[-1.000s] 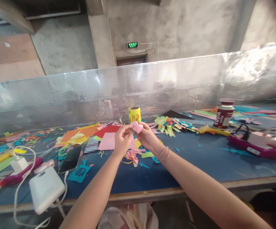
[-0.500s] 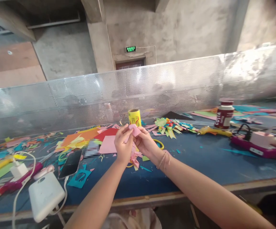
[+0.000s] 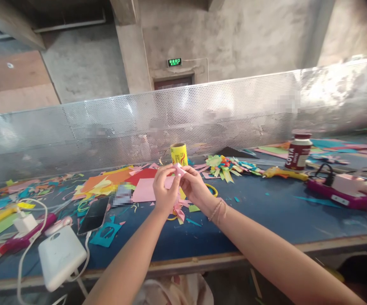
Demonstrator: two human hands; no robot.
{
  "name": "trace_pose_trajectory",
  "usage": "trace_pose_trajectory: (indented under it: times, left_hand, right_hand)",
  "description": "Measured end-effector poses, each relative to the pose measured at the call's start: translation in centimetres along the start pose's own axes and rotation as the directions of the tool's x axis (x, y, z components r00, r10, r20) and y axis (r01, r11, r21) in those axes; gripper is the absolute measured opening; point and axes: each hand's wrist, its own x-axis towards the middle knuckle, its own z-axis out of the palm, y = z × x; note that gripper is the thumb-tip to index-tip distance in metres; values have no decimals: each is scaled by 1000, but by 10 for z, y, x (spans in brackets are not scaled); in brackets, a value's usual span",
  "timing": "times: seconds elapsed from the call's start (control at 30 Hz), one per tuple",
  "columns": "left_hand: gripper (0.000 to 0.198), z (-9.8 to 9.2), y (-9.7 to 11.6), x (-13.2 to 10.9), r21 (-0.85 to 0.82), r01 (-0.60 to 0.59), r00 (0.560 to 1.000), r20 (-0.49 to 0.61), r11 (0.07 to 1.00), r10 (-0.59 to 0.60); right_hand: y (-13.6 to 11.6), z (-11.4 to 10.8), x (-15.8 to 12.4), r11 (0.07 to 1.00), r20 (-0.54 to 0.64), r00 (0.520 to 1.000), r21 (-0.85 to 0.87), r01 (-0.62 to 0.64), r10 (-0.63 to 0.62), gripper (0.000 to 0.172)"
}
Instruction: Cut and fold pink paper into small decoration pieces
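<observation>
Both of my hands are raised over the blue table [image 3: 266, 216] and pinch one small folded pink paper piece [image 3: 179, 169] between their fingertips. My left hand [image 3: 165, 189] grips it from the left, fingers closed. From the right, my right hand [image 3: 196, 187] holds the same piece; a thin bracelet is on its wrist. Pink paper scraps [image 3: 178, 208] lie on the table just below the hands. A flat pink sheet [image 3: 145, 189] lies behind my left hand.
A yellow roll [image 3: 178, 153] stands behind the hands, a colourful paper flower pile [image 3: 224, 165] and a yellow glue gun [image 3: 281, 173] to the right, then a brown bottle [image 3: 298, 150]. A phone [image 3: 93, 214], white charger [image 3: 61, 256] and cables lie at left. A perforated metal screen [image 3: 234, 110] backs the table.
The pink piece has shrunk between my fingers as it was folded smaller. Both hands stayed together above the scraps, shifting only slightly.
</observation>
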Motion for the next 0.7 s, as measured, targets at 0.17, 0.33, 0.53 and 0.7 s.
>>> trace_pose_trajectory:
  times: [0.17, 0.33, 0.53, 0.7]
  left_hand:
    - [15, 5, -1, -3, -115, 146, 989, 3, 983, -146]
    - [16, 6, 1, -4, -129, 227, 973, -18, 965, -231]
    - [16, 6, 2, -4, -101, 263, 963, -35, 960, -268]
    - [16, 5, 3, -1, -156, 315, 948, 0, 936, -319]
  right_hand:
    - [1, 1, -1, 998, 23, 999, -43, 34, -33, 13]
    - [3, 1, 0, 996, 20, 999, -82, 45, -44, 13]
    - [3, -2, 1, 988, -36, 998, -146, 49, -55, 14]
    - [4, -3, 3, 985, -56, 996, -160, 58, -67, 21]
